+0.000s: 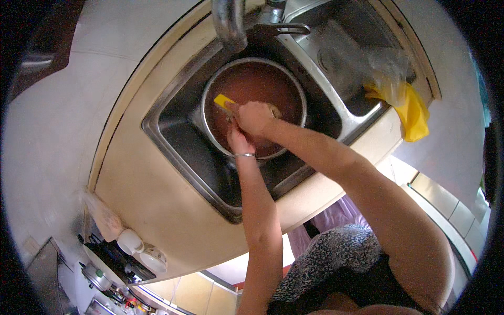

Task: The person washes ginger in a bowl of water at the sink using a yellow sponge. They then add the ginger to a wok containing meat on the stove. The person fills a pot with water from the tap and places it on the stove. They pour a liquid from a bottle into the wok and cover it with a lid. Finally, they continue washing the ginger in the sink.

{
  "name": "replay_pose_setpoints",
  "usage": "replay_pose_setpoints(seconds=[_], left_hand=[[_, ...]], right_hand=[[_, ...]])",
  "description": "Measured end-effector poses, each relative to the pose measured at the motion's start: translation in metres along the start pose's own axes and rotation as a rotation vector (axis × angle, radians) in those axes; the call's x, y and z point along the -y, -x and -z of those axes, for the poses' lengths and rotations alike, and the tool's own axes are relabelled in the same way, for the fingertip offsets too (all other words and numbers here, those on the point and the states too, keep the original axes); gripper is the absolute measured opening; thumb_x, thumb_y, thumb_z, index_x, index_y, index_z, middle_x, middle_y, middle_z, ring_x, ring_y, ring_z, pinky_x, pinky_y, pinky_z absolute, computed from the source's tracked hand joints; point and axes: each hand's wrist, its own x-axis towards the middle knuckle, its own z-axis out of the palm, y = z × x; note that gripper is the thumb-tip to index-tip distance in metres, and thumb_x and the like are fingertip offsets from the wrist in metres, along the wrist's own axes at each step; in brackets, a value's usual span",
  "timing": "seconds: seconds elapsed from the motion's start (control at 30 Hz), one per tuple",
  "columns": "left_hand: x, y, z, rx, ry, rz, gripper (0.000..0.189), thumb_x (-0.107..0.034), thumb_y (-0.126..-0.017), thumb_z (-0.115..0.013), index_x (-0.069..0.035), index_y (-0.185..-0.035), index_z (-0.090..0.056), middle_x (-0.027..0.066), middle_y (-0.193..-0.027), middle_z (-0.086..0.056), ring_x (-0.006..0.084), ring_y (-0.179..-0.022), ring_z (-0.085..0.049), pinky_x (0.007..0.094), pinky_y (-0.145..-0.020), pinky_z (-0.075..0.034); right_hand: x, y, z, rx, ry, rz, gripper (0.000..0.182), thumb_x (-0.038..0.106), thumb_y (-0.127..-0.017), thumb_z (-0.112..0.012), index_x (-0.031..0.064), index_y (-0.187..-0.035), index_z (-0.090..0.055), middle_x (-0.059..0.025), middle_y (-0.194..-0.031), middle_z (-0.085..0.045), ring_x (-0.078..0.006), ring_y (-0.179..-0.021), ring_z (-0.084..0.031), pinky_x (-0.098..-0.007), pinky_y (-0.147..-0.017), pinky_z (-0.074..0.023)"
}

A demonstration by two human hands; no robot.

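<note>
A wide round metal pot (204,112) stands in the larger sink basin (177,134), with murky reddish-brown liquid (256,80) inside. My right hand (256,116) is over the pot, its fingers closed on a small flat yellow object (223,101) whose kind I cannot make out. Just below it, my left hand (238,139) reaches over the near rim, a bracelet (245,154) at its wrist. The left fingertips are partly covered by the right hand, so any grip there is unclear. A pale piece (274,110) shows beside my right hand.
A faucet spout (232,27) and its lever (285,28) overhang the far side. In the smaller basin (334,51) lies clear plastic; a yellow bag (413,116) drapes over the counter edge. White cups (130,241) and a plastic bag (103,216) sit at the lower-left counter end.
</note>
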Motion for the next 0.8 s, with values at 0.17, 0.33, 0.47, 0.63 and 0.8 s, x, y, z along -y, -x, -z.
replay_pose_setpoints(seconds=[0.17, 0.33, 0.47, 0.63, 0.8], left_hand=[[-0.017, 0.009, 0.006, 0.194, 0.228, -0.091, 0.039, -0.021, -0.079, -0.052, -0.005, -0.113, -0.041, 0.0055, -0.091, -0.052, 0.0196, -0.086, -0.05, 0.0424, -0.085, -0.037], [-0.015, 0.0, 0.018, 0.127, 0.197, -0.115, 0.036, -0.02, -0.079, -0.052, -0.005, -0.111, -0.042, 0.0044, -0.092, -0.053, 0.0185, -0.084, -0.051, 0.0395, -0.081, -0.04], [-0.015, -0.004, 0.022, 0.159, 0.327, -0.055, 0.03, -0.021, -0.08, -0.049, -0.007, -0.107, -0.046, 0.005, -0.093, -0.053, 0.0199, -0.089, -0.049, 0.039, -0.083, -0.037], [-0.022, 0.006, 0.009, 0.155, 0.347, -0.068, 0.025, -0.023, -0.082, -0.045, -0.01, -0.103, -0.048, 0.007, -0.101, -0.051, 0.0215, -0.096, -0.045, 0.0402, -0.086, -0.032], [-0.021, -0.001, -0.001, 0.037, 0.446, -0.116, 0.019, -0.021, -0.081, -0.046, -0.008, -0.093, -0.052, 0.005, -0.093, -0.054, 0.022, -0.091, -0.048, 0.0385, -0.083, -0.034]], right_hand=[[-0.053, -0.007, -0.009, -0.042, 0.103, -0.129, 0.032, 0.014, -0.075, -0.044, 0.0167, -0.107, -0.048, -0.0151, -0.077, -0.059, -0.0284, -0.071, -0.059, -0.0391, -0.06, -0.0474], [-0.059, 0.0, -0.02, 0.074, -0.03, -0.124, 0.031, 0.02, -0.078, -0.045, 0.0142, -0.108, -0.047, -0.0165, -0.082, -0.058, -0.0295, -0.076, -0.057, -0.0396, -0.066, -0.0458], [-0.045, 0.005, -0.006, -0.15, -0.67, 0.021, 0.032, 0.032, -0.077, -0.049, 0.0124, -0.101, -0.052, -0.015, -0.081, -0.058, -0.0319, -0.076, -0.056, -0.0419, -0.066, -0.0447], [-0.036, 0.016, 0.004, -0.063, -0.236, 0.24, 0.028, 0.03, -0.076, -0.052, 0.0135, -0.098, -0.052, -0.0141, -0.082, -0.058, -0.0304, -0.073, -0.056, -0.0383, -0.064, -0.0443], [-0.065, 0.009, 0.001, -0.087, -0.278, 0.217, 0.027, 0.035, -0.075, -0.051, 0.017, -0.096, -0.052, -0.0131, -0.078, -0.058, -0.0314, -0.072, -0.056, -0.0412, -0.063, -0.0436]])
